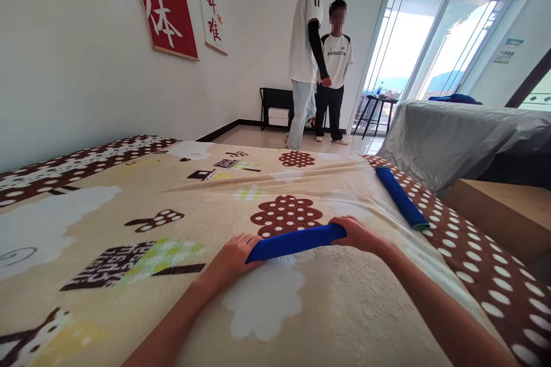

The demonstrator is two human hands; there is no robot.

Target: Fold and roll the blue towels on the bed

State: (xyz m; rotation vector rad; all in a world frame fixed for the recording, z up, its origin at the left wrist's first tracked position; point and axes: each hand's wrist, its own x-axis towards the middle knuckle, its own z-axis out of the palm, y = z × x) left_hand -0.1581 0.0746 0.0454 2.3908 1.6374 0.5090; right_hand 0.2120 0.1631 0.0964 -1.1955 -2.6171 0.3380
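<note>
A blue rolled-up cloth (297,242) lies crosswise in front of me, at or just above the patterned blanket (206,212); I cannot tell whether it touches. My left hand (236,253) is closed around its left end. Its right end is gripped by my right hand (355,234), with the thumb and fingers on opposite sides. Between the hands the roll slants slightly up to the right. A second rolled cloth (401,198), darker blue, rests on the blanket's brown polka-dot border at the right, apart from both hands.
Two people (307,28) in white shirts are beyond the bed's far edge. At the right stand a cardboard box (499,212) and something under a grey plastic cover (465,132). Farther back are a black stool (379,106), a low black rack (278,106) and glass doors (430,46).
</note>
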